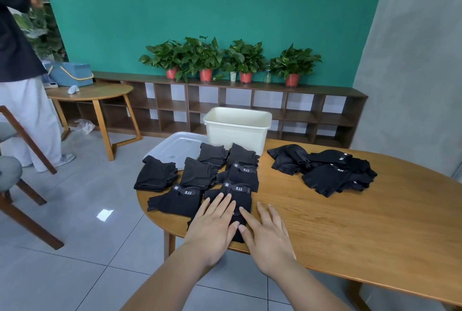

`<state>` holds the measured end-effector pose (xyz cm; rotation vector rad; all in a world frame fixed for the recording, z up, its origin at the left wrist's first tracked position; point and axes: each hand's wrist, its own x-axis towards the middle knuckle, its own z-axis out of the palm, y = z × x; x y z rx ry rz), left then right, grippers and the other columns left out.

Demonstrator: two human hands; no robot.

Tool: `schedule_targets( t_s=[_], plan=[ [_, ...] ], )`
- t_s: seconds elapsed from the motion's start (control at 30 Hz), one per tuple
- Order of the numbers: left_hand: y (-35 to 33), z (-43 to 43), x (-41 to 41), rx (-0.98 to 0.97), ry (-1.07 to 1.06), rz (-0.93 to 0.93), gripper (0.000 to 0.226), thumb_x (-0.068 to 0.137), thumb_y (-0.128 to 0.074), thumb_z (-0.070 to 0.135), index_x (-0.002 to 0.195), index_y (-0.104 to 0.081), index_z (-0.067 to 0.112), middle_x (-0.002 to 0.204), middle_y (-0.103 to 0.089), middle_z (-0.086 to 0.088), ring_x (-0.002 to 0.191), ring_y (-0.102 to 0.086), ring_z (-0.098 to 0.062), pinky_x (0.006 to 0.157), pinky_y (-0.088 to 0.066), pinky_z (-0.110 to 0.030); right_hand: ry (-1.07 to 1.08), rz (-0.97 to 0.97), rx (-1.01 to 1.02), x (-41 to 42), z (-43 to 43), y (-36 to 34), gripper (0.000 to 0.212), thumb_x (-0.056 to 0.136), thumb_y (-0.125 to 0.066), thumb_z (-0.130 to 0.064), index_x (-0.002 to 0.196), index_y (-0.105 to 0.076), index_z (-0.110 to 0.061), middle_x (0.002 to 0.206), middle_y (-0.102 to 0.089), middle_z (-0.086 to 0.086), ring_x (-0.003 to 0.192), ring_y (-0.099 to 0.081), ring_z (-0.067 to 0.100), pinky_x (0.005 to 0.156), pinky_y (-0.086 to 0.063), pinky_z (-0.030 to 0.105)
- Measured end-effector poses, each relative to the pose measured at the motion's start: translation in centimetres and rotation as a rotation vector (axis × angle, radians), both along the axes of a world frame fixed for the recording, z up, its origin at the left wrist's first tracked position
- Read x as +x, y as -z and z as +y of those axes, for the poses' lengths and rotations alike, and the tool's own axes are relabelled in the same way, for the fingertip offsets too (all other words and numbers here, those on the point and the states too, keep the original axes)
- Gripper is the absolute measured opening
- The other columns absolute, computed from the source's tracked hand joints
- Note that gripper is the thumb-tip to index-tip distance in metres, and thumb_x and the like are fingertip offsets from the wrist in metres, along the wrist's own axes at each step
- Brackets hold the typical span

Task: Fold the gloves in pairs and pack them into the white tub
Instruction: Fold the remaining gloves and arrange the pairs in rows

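Several folded pairs of black fingerless gloves (197, 173) lie in rows on the left end of the wooden table (350, 223). My left hand (212, 225) lies flat, fingers straight, pressing the nearest folded pair (241, 200) near the table's front edge. Beside it, my right hand (265, 233) also lies flat, its index finger and thumb on the same pair and the other fingers on the wood. A loose heap of unfolded black gloves (325, 170) sits to the right. The white tub (237, 128) stands at the table's far edge; no gloves show inside it from here.
A translucent lid (175, 145) lies left of the tub, partly under gloves. Beyond the table are a low shelf (225, 108) with potted plants (205, 60), a small round table (95, 93) with a blue basket, chairs at left, and a standing person (20, 73).
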<state>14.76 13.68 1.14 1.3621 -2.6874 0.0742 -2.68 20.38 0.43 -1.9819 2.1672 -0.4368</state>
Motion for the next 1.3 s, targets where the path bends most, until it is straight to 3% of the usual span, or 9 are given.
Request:
schedule_targets(
  t_s=[0.17,0.4,0.6,0.9,1.1,1.3],
  plan=[
    [-0.6,0.0,0.2,-0.09,0.004,0.053,0.07,0.11,-0.001,0.058,0.169,-0.018,0.024,0.176,-0.014,0.006,0.163,0.002,-0.014,0.129,0.007,-0.043,0.011,-0.138,-0.06,-1.3,0.4,-0.1,0.057,0.105,-0.018,-0.068,0.161,-0.011,-0.056,0.175,-0.002,-0.009,0.16,0.01,0.021,0.13,-0.009,0.044],
    [-2.1,0.0,-1.6,-0.107,0.029,0.083,0.067,0.11,-0.011,0.059,0.168,-0.02,0.028,0.176,-0.014,0.005,0.163,0.0,-0.017,0.132,0.005,-0.041,0.069,-0.136,-0.07,-4.4,0.9,-1.2,0.059,0.105,-0.019,-0.068,0.162,-0.009,-0.054,0.175,-0.004,-0.009,0.16,0.007,0.02,0.13,-0.01,0.044],
    [-3.2,0.1,-5.3,-0.069,0.063,0.158,0.063,0.111,-0.02,0.059,0.168,-0.018,0.032,0.176,-0.011,0.004,0.162,0.001,-0.018,0.131,0.008,-0.037,0.136,-0.063,-0.044,-8.7,0.9,-2.5,0.063,0.104,-0.02,-0.069,0.163,-0.015,-0.048,0.175,-0.005,-0.006,0.16,0.004,0.023,0.13,-0.014,0.044],
    [-3.7,0.8,-13.7,0.01,0.198,0.153,0.061,0.11,-0.03,0.058,0.165,-0.027,0.03,0.174,-0.014,0.001,0.159,-0.012,-0.022,0.132,-0.01,-0.043,0.28,0.03,0.036,-16.8,1.9,-2.1,0.065,0.105,-0.025,-0.067,0.164,-0.02,-0.041,0.175,-0.005,-0.007,0.161,0.0,0.024,0.129,-0.017,0.046],
    [-2.3,1.2,-18.4,0.111,0.204,0.146,0.062,0.111,-0.03,0.057,0.166,-0.025,0.029,0.174,-0.013,0.0,0.159,-0.013,-0.025,0.132,-0.009,-0.043,0.328,0.117,0.04,-20.7,1.7,-1.8,0.065,0.105,-0.026,-0.066,0.164,-0.021,-0.04,0.175,-0.001,-0.009,0.161,0.002,0.024,0.128,-0.019,0.045],
    [0.2,0.8,-20.1,0.177,0.158,0.226,0.064,0.109,-0.023,0.063,0.165,-0.025,0.032,0.175,-0.013,0.005,0.161,-0.006,-0.018,0.132,-0.006,-0.039,0.164,0.213,0.003,-22.4,0.0,-1.8,0.07,0.101,-0.013,-0.076,0.163,-0.021,-0.044,0.174,0.012,-0.014,0.16,0.014,0.018,0.131,-0.004,0.043]
  ],
)
